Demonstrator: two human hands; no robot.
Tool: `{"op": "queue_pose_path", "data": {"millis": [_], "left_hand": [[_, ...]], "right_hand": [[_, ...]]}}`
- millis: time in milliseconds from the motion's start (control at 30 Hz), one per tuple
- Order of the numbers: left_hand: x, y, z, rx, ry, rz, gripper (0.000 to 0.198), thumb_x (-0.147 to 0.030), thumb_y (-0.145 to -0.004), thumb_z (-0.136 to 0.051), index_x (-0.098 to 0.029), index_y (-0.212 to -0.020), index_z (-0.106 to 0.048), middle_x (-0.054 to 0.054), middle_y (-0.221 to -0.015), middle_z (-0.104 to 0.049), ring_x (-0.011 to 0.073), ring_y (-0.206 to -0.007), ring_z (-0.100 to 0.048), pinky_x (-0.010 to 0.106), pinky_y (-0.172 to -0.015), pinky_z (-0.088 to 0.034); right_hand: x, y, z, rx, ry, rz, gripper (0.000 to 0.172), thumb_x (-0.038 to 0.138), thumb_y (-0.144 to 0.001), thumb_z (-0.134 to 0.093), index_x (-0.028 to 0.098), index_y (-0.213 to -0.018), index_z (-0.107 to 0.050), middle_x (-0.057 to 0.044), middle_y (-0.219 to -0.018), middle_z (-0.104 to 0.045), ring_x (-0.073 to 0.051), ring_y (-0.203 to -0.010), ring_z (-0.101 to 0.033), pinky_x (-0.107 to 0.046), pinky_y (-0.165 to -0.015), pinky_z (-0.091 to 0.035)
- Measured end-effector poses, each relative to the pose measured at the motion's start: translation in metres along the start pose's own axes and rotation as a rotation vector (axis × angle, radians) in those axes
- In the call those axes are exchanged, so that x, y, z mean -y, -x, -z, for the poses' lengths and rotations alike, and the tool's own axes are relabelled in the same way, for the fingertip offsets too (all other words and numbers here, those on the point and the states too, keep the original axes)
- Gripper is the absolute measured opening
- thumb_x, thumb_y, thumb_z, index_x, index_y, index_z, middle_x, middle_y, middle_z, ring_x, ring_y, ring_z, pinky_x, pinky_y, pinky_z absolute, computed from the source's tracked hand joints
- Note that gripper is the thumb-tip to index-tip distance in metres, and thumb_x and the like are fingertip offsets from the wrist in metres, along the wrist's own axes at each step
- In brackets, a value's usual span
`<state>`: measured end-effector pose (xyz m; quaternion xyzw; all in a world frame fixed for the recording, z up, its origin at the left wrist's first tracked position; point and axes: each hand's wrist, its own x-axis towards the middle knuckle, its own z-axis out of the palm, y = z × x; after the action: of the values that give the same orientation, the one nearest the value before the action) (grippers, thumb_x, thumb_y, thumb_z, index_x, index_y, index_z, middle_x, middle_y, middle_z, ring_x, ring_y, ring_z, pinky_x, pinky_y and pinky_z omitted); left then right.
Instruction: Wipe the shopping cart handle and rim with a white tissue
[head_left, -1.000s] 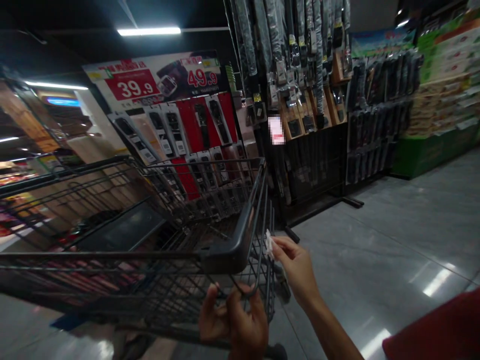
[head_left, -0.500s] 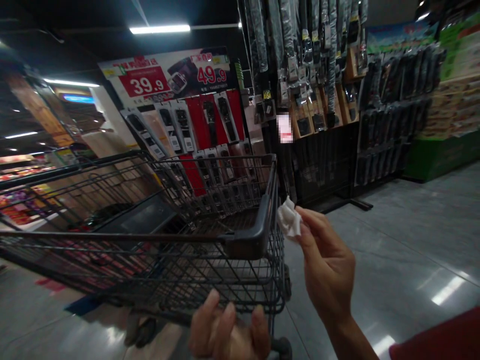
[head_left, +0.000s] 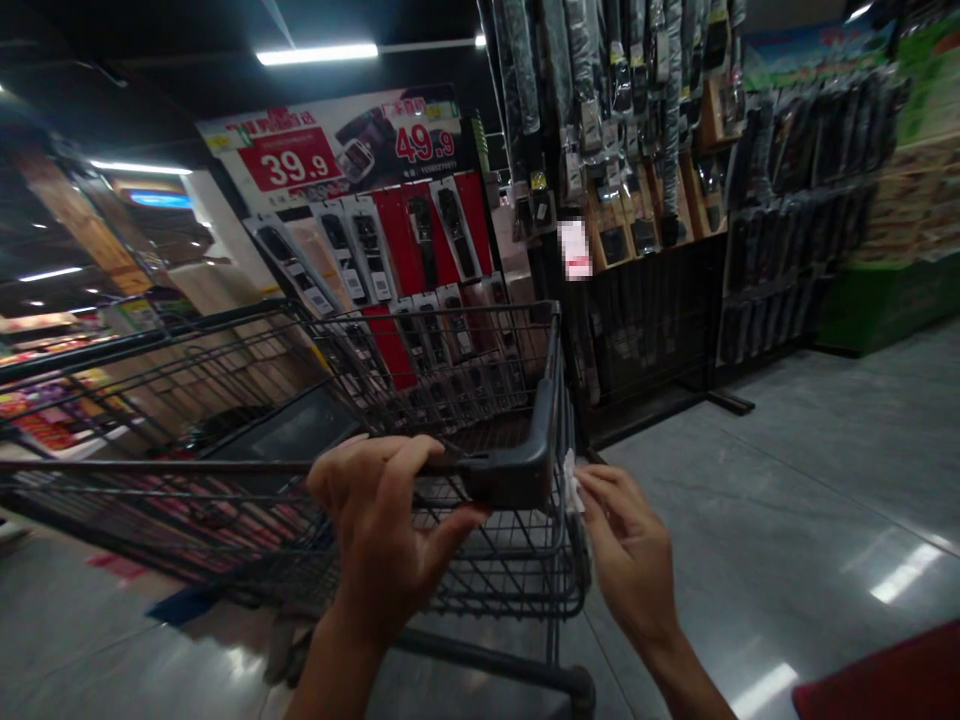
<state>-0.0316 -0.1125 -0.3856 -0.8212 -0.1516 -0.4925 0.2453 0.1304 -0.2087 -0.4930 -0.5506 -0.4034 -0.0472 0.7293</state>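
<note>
A dark wire shopping cart (head_left: 420, 625) stands in front of me, its near top rail running left to a thick plastic corner piece (head_left: 517, 475). My left hand (head_left: 390, 520) is closed over that rail just left of the corner, fingers over the top and thumb pointing toward the corner piece. Between the thumb and fingers of my right hand (head_left: 630, 540) is a crumpled white tissue (head_left: 571, 485). It is at the outer side of the cart's front end, close to the wire; whether it touches the wire I cannot tell.
Behind the cart, a display rack (head_left: 397, 235) of packaged belts stands under a price sign (head_left: 337, 150). More belts in plastic hang on a black stand (head_left: 637, 300). A green-based display (head_left: 862, 310) is at far right. Grey tiled floor (head_left: 787, 480) extends on the right.
My left hand has risen from below the rail and taken hold of it. My right hand, with the tissue, has moved down and slightly left, nearer the cart's front end.
</note>
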Motion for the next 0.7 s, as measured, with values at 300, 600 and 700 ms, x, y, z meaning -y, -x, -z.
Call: {"op": "queue_pose_path", "data": {"millis": [300, 600, 700], "left_hand": [[-0.006, -0.01, 0.001, 0.04, 0.001, 0.044, 0.036, -0.056, -0.087, -0.046, -0.022, -0.094, -0.053, 0.003, -0.08, -0.056, 0.0215, -0.08, -0.05, 0.038, -0.076, -0.032], [-0.004, -0.007, -0.002, 0.039, 0.001, 0.04, 0.036, -0.057, -0.086, -0.049, -0.022, -0.095, -0.051, 0.003, -0.082, -0.054, 0.0211, -0.082, -0.05, 0.038, -0.077, -0.032], [-0.002, -0.007, -0.005, 0.014, -0.006, 0.029, 0.039, -0.059, -0.085, -0.048, -0.022, -0.094, -0.052, 0.004, -0.082, -0.053, 0.0218, -0.081, -0.049, 0.039, -0.077, -0.032]], "right_hand": [[0.076, -0.02, -0.003, -0.051, 0.005, 0.446, 0.048, 0.005, -0.084, -0.055, 0.026, -0.127, -0.056, -0.005, -0.117, -0.055, -0.017, -0.105, -0.058, -0.029, -0.084, -0.054], [0.031, -0.017, 0.008, -0.144, 0.074, 0.132, 0.018, 0.01, -0.086, -0.056, 0.02, -0.096, -0.068, -0.003, -0.091, -0.061, -0.013, -0.084, -0.06, -0.024, -0.068, -0.051], [0.029, -0.018, 0.008, -0.183, 0.01, 0.137, 0.022, 0.01, -0.086, -0.056, 0.022, -0.101, -0.067, -0.002, -0.096, -0.061, -0.013, -0.091, -0.059, -0.025, -0.074, -0.05]]}}
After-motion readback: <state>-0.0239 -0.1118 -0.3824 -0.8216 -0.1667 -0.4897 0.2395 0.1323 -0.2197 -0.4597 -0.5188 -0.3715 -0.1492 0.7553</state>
